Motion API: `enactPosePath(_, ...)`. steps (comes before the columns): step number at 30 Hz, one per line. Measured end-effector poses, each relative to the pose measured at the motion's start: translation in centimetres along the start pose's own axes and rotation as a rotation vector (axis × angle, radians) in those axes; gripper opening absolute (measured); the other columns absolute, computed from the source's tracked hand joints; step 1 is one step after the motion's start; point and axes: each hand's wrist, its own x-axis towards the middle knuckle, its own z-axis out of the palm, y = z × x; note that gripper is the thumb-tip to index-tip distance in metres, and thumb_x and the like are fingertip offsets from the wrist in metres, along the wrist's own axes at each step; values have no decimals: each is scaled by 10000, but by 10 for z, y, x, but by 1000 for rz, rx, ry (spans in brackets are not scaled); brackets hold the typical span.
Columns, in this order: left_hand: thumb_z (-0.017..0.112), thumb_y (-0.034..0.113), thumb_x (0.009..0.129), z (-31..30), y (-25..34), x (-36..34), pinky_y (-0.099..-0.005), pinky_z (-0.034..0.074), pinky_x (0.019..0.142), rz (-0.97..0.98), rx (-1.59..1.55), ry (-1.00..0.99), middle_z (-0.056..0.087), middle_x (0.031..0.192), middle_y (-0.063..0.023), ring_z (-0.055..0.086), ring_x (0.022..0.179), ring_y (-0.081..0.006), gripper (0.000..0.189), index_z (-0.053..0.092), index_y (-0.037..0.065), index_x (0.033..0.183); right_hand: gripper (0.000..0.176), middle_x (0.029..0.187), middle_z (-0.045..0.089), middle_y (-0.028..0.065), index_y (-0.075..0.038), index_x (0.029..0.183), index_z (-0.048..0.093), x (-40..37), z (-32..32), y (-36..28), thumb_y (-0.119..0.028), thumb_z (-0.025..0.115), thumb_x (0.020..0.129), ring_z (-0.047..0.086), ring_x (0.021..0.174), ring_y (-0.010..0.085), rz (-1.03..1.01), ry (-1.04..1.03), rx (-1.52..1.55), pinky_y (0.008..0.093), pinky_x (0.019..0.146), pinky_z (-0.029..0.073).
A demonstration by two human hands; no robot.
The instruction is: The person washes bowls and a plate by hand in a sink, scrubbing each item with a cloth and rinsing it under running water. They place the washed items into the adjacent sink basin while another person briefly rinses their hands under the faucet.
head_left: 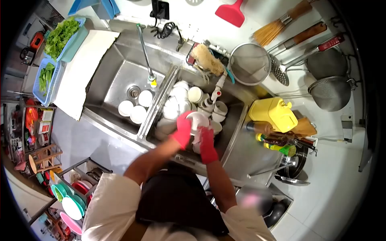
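Note:
Both my hands wear red rubber gloves and work over the right basin point(234, 134) of a steel double sink. A white bowl point(198, 119) is tilted in my left hand point(183, 129), which grips its left side. My right hand point(206, 145) presses bent fingers against the bowl's lower right edge; whether something small lies under those fingers is hidden. Around and beneath are stacked white bowls point(179, 96) and several white cups point(219, 110), partly covered by my hands.
Three white bowls point(138, 114) lie in the left basin near a thin faucet point(146, 56). A white board point(76, 74) covers that basin's left side. To the right stand a yellow jug point(273, 113) and bottles point(281, 145). Strainers point(250, 64) hang behind.

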Motion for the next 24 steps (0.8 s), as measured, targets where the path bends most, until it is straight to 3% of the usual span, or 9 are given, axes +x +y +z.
enactPosePath(3, 452, -22, 678, -15, -20, 14, -315, 490, 664, -22, 226, -51, 606, 842, -109, 583, 742, -212, 379, 563, 7, 1039, 480, 700, 520, 54, 20, 1121, 415, 41, -58, 70, -76, 581, 681, 499, 546, 152, 73, -276, -451, 292, 461, 431)
enactPosePath(4, 461, -13, 708, -19, -30, 17, -304, 487, 652, -34, 294, -67, 606, 834, -102, 578, 737, -198, 349, 565, 15, 1040, 362, 676, 539, 77, 40, 978, 484, 32, -48, 18, -78, 604, 658, 524, 567, 156, 358, -228, -303, 293, 465, 437)
enactPosePath(5, 470, -4, 738, -23, -33, 17, -293, 484, 640, -45, 368, -82, 606, 826, -95, 574, 732, -183, 319, 567, 24, 1041, 303, 702, 559, 95, 45, 917, 477, 70, -81, 62, -93, 588, 671, 555, 607, 153, 415, -617, -469, 283, 454, 438)
enactPosePath(8, 535, 5, 691, -12, -30, 8, -288, 472, 662, 209, 394, 27, 612, 839, -113, 557, 722, -171, 350, 558, 7, 1041, 418, 904, 555, 122, 48, 1055, 433, 1, -4, -53, -128, 592, 710, 567, 781, 169, 574, -338, -298, 293, 596, 472)
enactPosePath(11, 600, 37, 704, -29, -68, 25, -296, 474, 619, 262, 369, 237, 605, 812, -106, 566, 711, -169, 395, 515, -25, 1085, 405, 1057, 496, 155, 26, 1150, 383, -17, 17, -31, -178, 506, 822, 503, 974, 253, 51, -248, -65, 351, 844, 417)
enactPosePath(13, 605, 116, 699, -12, -77, 10, -332, 469, 692, 18, 282, 583, 618, 855, -114, 578, 787, -203, 352, 547, -6, 1024, 432, 1176, 444, 152, -2, 1235, 339, -27, 15, -15, -206, 442, 869, 374, 1136, 277, -507, -118, -754, 335, 975, 277)
enactPosePath(19, 527, 239, 792, -14, -54, -34, -358, 499, 604, -332, 90, 36, 605, 865, -91, 588, 774, -207, 316, 541, 65, 1056, 269, 1123, 525, 120, -9, 1061, 529, 5, 12, -33, -148, 458, 841, 466, 1046, 265, -750, -383, -1078, 359, 906, 343)
enactPosePath(21, 495, 229, 822, -14, -42, -35, -370, 508, 508, -377, 46, -112, 605, 844, -111, 609, 674, -203, 332, 495, 28, 1086, 260, 1091, 543, 98, -7, 1029, 549, 34, 1, -18, -144, 439, 838, 519, 957, 244, 124, -712, -328, 359, 855, 385)
enactPosePath(24, 491, 327, 833, -8, -41, -47, -305, 478, 428, -413, -108, -228, 596, 833, -105, 591, 611, -197, 389, 481, 21, 1073, 358, 1098, 533, 133, 18, 1125, 476, 37, 0, -22, -205, 362, 868, 532, 951, 251, 452, -834, 40, 350, 848, 415)
